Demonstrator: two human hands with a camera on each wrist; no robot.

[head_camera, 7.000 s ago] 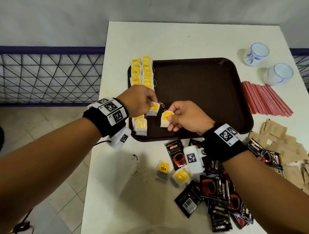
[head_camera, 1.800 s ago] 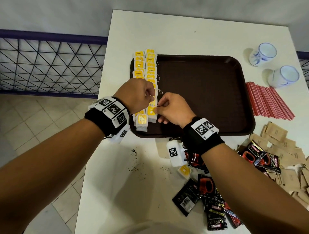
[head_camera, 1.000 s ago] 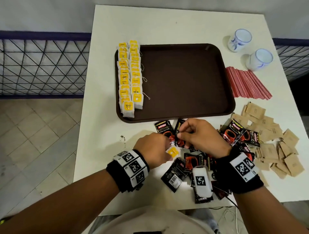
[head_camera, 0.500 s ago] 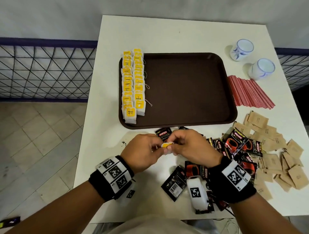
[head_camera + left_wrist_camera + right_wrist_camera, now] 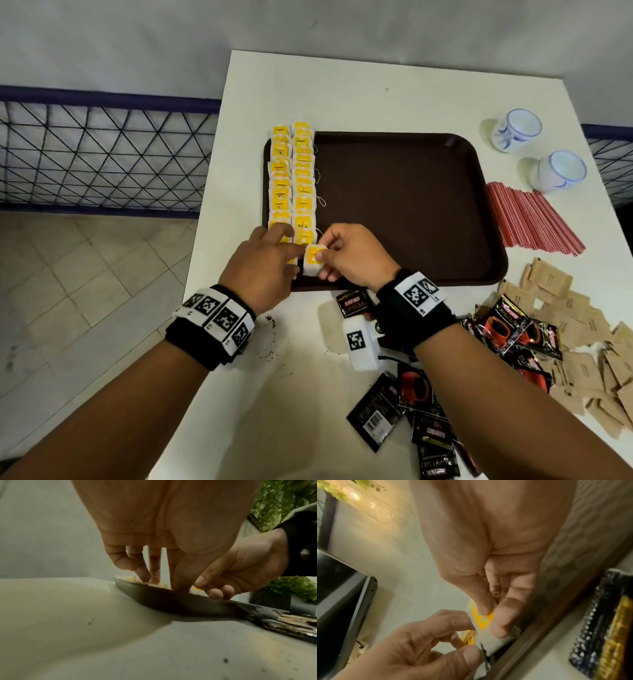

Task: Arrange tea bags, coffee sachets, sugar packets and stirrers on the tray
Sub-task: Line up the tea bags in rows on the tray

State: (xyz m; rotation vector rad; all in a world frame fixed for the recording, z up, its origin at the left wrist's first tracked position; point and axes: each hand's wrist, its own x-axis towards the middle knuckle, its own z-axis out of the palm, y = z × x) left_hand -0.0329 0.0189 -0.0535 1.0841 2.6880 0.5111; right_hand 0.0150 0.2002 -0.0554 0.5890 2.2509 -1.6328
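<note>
A brown tray (image 5: 394, 205) holds two columns of yellow-labelled tea bags (image 5: 291, 178) along its left edge. My right hand (image 5: 325, 260) pinches one more tea bag (image 5: 312, 262) between thumb and fingers at the near end of the right column, just above the tray's front rim. The pinch on the tea bag (image 5: 482, 620) shows close up in the right wrist view. My left hand (image 5: 291, 246) has its fingers stretched onto the near tea bags, thumb against the held one. In the left wrist view its fingertips (image 5: 152, 577) press down inside the tray rim (image 5: 171, 601).
Black coffee sachets (image 5: 507, 329) and brown sugar packets (image 5: 582, 342) lie piled on the white table at front right. Red stirrers (image 5: 527, 219) lie right of the tray, two white-and-blue cups (image 5: 517, 130) behind them. The table's left edge runs close beside the tray.
Both hands have moved from above the sachet pile up to the tray's front-left corner, carrying the tea bag to the end of the right column.
</note>
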